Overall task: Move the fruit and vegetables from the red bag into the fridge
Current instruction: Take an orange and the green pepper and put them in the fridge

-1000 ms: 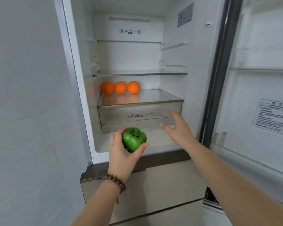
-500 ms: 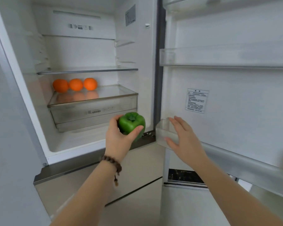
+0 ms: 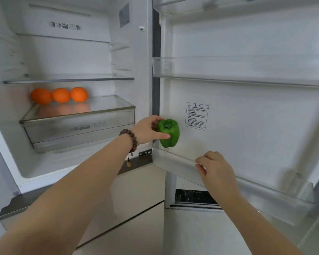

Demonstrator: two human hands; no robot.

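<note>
My left hand [image 3: 148, 132] grips a green bell pepper [image 3: 168, 133] and holds it just above the left end of the lower door bin [image 3: 175, 162] of the open fridge door. My right hand [image 3: 215, 171] rests on the front rim of that bin, fingers curled over its edge. Three oranges [image 3: 60, 95] sit in a row on the glass lid of the crisper drawer [image 3: 77, 129] inside the fridge. The red bag is out of view.
A glass shelf [image 3: 68, 80] spans the fridge above the oranges. An upper door bin [image 3: 238, 69] crosses the open door. Below the fridge compartment are closed drawer fronts [image 3: 136, 196]. A white wall lies at the far left.
My left hand has carried the pepper rightward from the fridge opening to the door bin. My right hand slid right along the bin's rim and now curls over it. The view swung right.
</note>
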